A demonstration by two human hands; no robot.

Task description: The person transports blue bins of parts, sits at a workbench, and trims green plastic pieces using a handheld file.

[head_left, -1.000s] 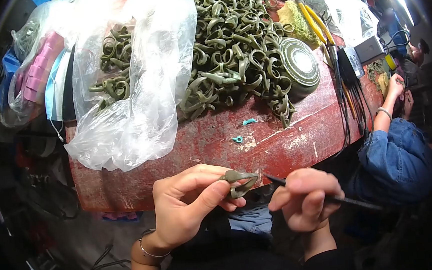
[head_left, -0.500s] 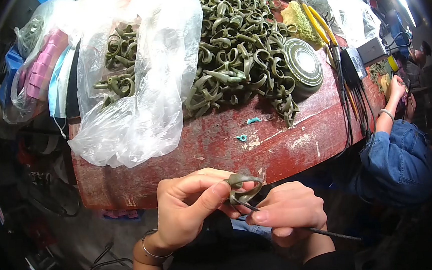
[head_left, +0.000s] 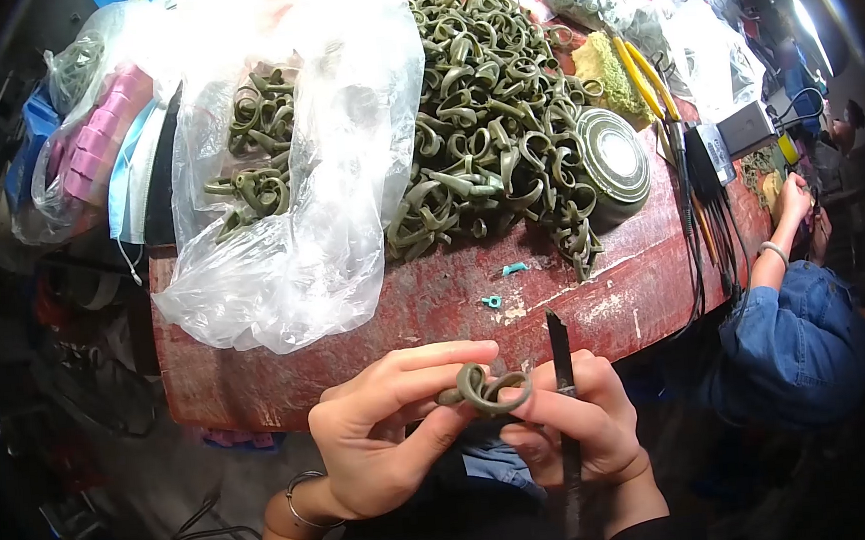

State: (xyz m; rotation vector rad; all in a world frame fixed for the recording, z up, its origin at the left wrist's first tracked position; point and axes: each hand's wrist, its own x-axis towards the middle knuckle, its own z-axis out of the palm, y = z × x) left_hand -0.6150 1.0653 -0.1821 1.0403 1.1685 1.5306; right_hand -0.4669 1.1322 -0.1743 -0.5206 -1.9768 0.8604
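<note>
My left hand (head_left: 380, 449) pinches an olive-green ring-shaped piece (head_left: 474, 387) with a curled top, held just off the table's front edge. My right hand (head_left: 593, 414) grips a dark, narrow, blade-like tool (head_left: 560, 346) that stands nearly upright, its slanted end pointing away from me. The right fingertips also touch the ring's near side. Beyond my hands, a large heap of similar green rings (head_left: 482, 116) lies on the worn red table (head_left: 230, 384). More such rings show within a clear plastic bag (head_left: 345, 166) to its left.
Two small turquoise bits (head_left: 493, 302) lie near the table's front. A round green tin (head_left: 618, 162), a yellow-green sponge (head_left: 611, 72), yellow-handled pliers (head_left: 645, 75) and black cables (head_left: 698, 221) stand right of the heap. Further right, a person in a denim sleeve (head_left: 799, 345) works.
The ring has turned in my left fingers. The tool has swung from lying slantwise with one end at the ring to upright, apart from it. The view has shifted slightly.
</note>
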